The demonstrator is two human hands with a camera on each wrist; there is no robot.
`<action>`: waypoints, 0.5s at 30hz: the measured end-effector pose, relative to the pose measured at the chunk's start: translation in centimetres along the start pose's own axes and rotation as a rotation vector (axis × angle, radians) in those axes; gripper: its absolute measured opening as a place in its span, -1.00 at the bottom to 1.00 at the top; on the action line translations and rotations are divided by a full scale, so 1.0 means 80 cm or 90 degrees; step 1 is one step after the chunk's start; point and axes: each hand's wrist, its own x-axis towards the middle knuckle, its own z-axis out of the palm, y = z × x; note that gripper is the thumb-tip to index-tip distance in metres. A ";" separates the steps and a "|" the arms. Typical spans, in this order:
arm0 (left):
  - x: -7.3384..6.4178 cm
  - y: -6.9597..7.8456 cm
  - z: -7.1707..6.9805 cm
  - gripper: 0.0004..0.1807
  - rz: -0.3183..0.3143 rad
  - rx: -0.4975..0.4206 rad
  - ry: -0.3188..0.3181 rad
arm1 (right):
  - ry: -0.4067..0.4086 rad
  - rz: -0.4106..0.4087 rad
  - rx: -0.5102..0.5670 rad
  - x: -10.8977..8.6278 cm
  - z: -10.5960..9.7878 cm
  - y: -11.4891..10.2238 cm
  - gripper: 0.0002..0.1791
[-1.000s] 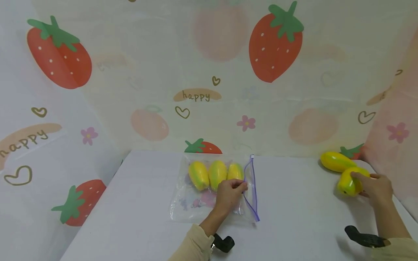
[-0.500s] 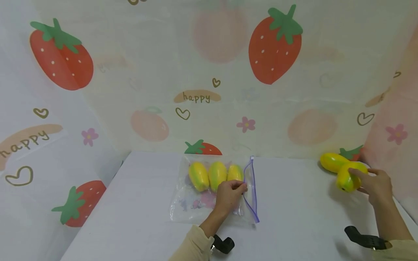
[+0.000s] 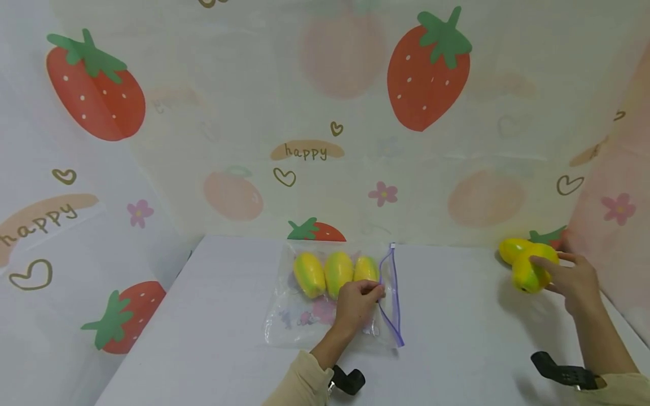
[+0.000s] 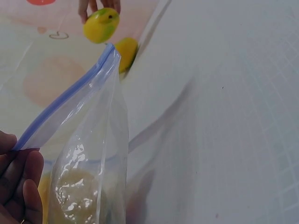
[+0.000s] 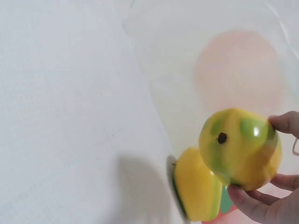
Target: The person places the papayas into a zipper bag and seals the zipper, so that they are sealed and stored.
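Note:
My left hand [image 3: 354, 307] pinches the purple zip edge [image 4: 60, 103] of a clear zip-lock bag [image 3: 281, 330], lifting that side of its mouth. Three yellow-green papayas [image 3: 338, 272] lie in the bag, side by side; my hand overlaps the rightmost one in the head view. At the right, my right hand [image 3: 572, 280] grips another papaya [image 5: 238, 151] between thumb and fingers, held above the table with a shadow below. Behind it, a further papaya [image 5: 196, 189] rests near the back right corner, partly covered by the held one.
The white table [image 3: 457, 338] runs back to a cloth backdrop [image 3: 431, 152] printed with strawberries and hearts. A pink side cloth [image 3: 616, 254] borders the table at the right. Black camera mounts [image 3: 563, 372] sit at both wrists.
My right hand has raised the papaya and carried it left and slightly back, overlapping the one behind it more. The left hand and the bag stay in place.

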 end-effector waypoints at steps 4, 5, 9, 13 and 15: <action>0.000 0.000 0.000 -0.80 -0.001 0.000 -0.001 | -0.008 -0.038 -0.002 -0.004 0.007 -0.006 -0.07; 0.000 0.000 0.000 -0.80 0.001 -0.001 0.000 | -0.011 -0.046 -0.002 -0.005 0.009 -0.008 -0.07; 0.001 -0.001 0.001 -0.79 0.008 0.001 0.003 | -0.023 -0.078 0.001 -0.011 0.015 -0.015 -0.09; 0.000 -0.001 0.000 -0.79 0.001 0.001 0.001 | -0.040 -0.105 0.000 -0.018 0.021 -0.021 -0.08; 0.000 -0.001 0.000 -0.79 0.003 0.000 0.002 | -0.052 -0.117 -0.008 -0.021 0.025 -0.023 -0.07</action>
